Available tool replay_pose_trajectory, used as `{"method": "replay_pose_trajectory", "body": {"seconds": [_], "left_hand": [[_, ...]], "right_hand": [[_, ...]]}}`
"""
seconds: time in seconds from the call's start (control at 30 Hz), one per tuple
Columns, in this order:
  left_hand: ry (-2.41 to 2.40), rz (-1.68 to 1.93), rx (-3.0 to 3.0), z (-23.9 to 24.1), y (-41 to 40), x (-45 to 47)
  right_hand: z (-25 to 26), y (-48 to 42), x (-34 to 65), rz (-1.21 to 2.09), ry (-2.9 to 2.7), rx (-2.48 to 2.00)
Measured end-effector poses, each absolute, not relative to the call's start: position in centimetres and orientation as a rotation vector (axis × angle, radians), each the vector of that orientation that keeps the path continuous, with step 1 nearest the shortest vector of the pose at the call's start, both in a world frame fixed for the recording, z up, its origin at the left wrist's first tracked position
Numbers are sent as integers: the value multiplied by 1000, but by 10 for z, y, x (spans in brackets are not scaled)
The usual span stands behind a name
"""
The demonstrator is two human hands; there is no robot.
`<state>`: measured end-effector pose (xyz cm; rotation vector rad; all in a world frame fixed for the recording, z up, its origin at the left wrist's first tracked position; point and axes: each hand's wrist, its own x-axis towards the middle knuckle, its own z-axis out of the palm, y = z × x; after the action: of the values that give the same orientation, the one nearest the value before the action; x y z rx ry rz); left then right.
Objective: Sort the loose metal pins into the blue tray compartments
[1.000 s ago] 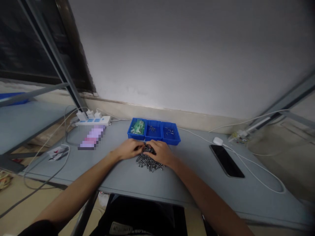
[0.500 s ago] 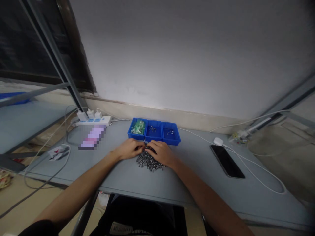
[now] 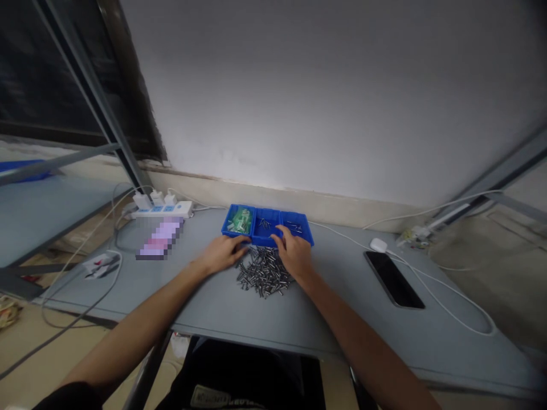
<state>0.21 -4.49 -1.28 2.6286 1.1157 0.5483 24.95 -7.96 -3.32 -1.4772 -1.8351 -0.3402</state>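
Observation:
A loose pile of small metal screws or pins lies on the grey table in front of me. At its upper left edge is my left hand, its thumb and fingers apart and nothing visible in them. My right hand is at the front of the joined blue bins, its fingertips over the middle and right compartments. Those fingers look spread, with no held piece that I can make out. A few metal pieces lie in the middle bin, others in the right one. Green-and-clear packets fill the left bin.
A phone and a white charger with its cable lie to the right. On the left are a power strip with plugs, a blurred-out screen and a crumpled wrapper. The wall stands behind the bins.
My hands were together over the top of the pile and have parted. The right moved up and right to the bins, the left slightly leftward, uncovering more of the pile.

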Motion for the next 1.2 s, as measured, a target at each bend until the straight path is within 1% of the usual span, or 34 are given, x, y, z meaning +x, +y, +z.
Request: {"method": "replay_pose_trajectory", "body": {"seconds": [0.17, 0.33, 0.47, 0.67, 0.87, 1.0, 1.2], "left_hand": [[1261, 391, 2592, -17, -43, 2], [1264, 338, 2586, -15, -43, 1], [1212, 353, 2595, -11, -47, 2], [966, 469, 2603, -7, -55, 7], [938, 509, 2586, -8, -55, 6], [921, 517, 2587, -9, -55, 6], [960, 511, 2598, -7, -55, 6]], "right_hand": [[-33, -82, 246, -324, -1953, -1448], [-36, -88, 236, -282, -2149, -1310], [-40, -89, 234, -243, -2246, -1236], [-39, -90, 235, -136, -2394, -1142], [-37, -91, 234, -104, -2388, -1178], [-38, -91, 234, -93, -2399, -1120], [-41, -90, 234, -176, -2303, -1133]]}}
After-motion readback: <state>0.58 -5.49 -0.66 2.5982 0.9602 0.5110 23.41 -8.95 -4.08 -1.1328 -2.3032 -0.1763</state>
